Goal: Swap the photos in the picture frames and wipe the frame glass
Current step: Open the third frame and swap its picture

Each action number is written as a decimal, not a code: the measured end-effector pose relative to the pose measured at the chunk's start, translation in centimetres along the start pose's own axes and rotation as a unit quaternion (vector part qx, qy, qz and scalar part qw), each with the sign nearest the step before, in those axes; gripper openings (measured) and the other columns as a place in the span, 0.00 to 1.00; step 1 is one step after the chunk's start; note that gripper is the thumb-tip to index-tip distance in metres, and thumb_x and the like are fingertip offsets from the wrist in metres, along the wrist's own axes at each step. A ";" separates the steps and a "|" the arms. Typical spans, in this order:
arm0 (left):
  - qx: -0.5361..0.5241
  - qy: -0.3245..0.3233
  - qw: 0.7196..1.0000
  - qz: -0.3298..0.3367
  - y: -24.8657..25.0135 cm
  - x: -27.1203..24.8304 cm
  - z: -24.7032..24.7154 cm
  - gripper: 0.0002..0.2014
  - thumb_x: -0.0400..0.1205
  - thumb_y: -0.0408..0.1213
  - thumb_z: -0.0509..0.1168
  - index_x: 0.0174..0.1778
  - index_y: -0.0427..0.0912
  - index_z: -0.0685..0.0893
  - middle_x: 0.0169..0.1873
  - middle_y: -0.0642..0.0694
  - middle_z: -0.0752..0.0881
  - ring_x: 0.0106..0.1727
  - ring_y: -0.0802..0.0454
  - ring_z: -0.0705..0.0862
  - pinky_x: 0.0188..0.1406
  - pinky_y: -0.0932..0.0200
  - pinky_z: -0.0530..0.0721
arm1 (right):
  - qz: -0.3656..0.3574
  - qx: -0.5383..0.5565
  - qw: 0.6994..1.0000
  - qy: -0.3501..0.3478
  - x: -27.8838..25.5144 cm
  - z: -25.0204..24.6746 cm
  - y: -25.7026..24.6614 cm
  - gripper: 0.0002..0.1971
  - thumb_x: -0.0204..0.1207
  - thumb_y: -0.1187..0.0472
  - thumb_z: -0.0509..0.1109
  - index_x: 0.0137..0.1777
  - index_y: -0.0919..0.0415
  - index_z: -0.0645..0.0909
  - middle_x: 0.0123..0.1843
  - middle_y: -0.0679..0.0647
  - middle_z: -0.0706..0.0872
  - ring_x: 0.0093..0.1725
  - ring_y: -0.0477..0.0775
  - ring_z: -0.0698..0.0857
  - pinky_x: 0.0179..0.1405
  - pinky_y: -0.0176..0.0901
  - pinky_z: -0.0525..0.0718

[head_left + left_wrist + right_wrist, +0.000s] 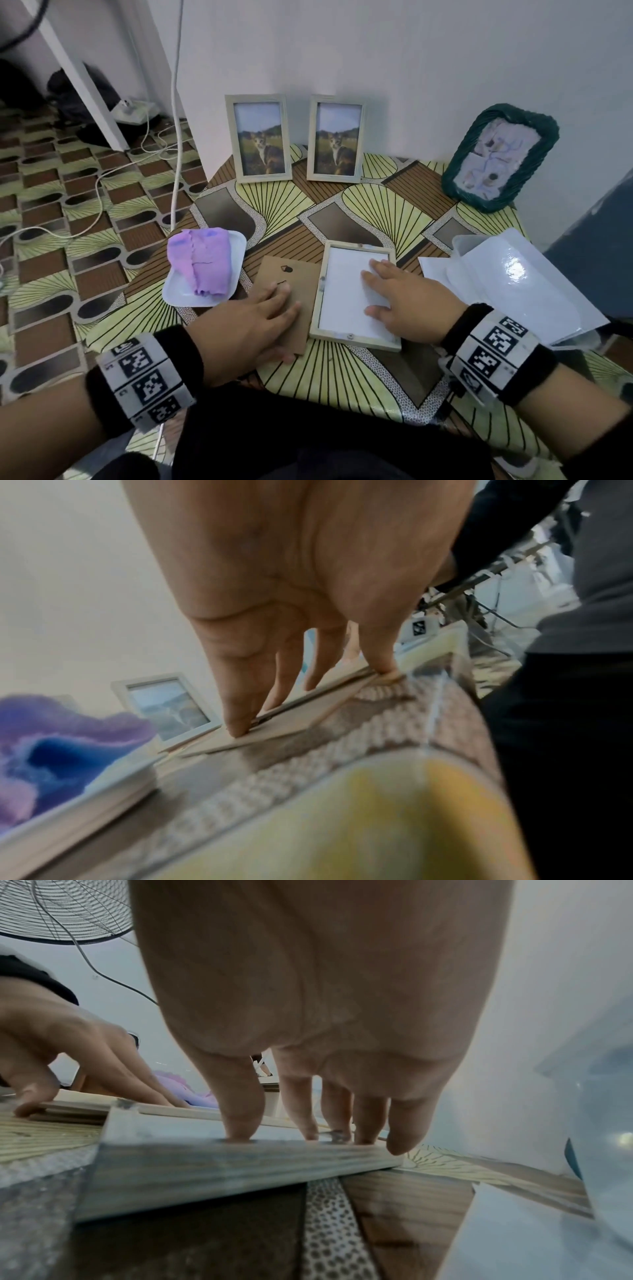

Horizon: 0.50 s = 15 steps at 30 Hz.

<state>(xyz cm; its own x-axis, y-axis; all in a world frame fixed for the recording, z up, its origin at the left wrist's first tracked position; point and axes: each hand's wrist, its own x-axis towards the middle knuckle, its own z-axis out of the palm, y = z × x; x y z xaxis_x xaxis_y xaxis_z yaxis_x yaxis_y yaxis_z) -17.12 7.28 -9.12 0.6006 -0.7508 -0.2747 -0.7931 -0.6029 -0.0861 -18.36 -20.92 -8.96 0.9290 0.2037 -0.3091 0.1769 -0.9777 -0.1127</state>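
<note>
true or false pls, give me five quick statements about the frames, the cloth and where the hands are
1. The left hand rests on the brown backing board. True.
2. The purple cloth is in the right hand. False: it lies on the white tray, and the right hand presses flat on the white sheet in the open frame.
3. Two frames with cat photos stand against the wall. True.
4. The green woven frame lies flat by the tray. False: it leans upright at the far right.
5. The open frame stands upright. False: it lies flat on the table.
</note>
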 end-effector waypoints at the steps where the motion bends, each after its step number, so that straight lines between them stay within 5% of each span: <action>1: 0.016 -0.002 1.000 0.011 0.2 -0.1 0.1 0.41 0.81 0.65 0.34 0.86 0.43 0.45 0.85 0.35 0.46 0.86 0.40 0.48 0.76 0.43 0.71 | 0.001 0.002 1.000 0.000 0.1 0.0 0.1 0.35 0.86 0.44 0.57 0.88 0.51 0.48 0.90 0.49 0.44 0.88 0.47 0.45 0.84 0.46 0.53; 5: 0.058 -0.016 0.998 0.032 0.4 -0.6 0.7 0.38 0.83 0.61 0.28 0.85 0.40 0.43 0.83 0.27 0.47 0.84 0.32 0.51 0.71 0.39 0.75 | 0.004 0.010 1.000 -0.003 0.2 0.1 0.2 0.36 0.85 0.43 0.58 0.88 0.50 0.48 0.89 0.48 0.44 0.88 0.46 0.45 0.84 0.47 0.53; 9: 0.038 0.019 0.998 0.043 0.2 -0.9 0.1 0.36 0.86 0.58 0.29 0.85 0.38 0.48 0.83 0.29 0.53 0.85 0.36 0.54 0.75 0.43 0.72 | 0.003 0.023 1.000 -0.001 0.2 0.1 0.3 0.36 0.85 0.43 0.59 0.88 0.51 0.49 0.89 0.48 0.45 0.88 0.46 0.46 0.84 0.46 0.53; 15: -0.165 0.222 0.961 -0.015 -0.4 -1.5 -2.8 0.32 0.86 0.53 0.40 0.80 0.37 0.68 0.77 0.42 0.75 0.74 0.47 0.78 0.63 0.45 0.84 | -0.001 0.033 0.999 0.008 0.0 0.0 0.3 0.35 0.84 0.43 0.61 0.87 0.51 0.52 0.89 0.49 0.47 0.88 0.47 0.47 0.85 0.48 0.55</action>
<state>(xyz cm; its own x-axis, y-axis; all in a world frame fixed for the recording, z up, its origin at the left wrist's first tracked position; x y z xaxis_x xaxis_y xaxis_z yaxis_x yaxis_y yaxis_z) -17.42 7.95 -6.02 0.6653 -0.7282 0.1647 -0.7431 -0.6245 0.2405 -18.36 -21.20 -9.02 0.9342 0.2036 -0.2931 0.1571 -0.9721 -0.1744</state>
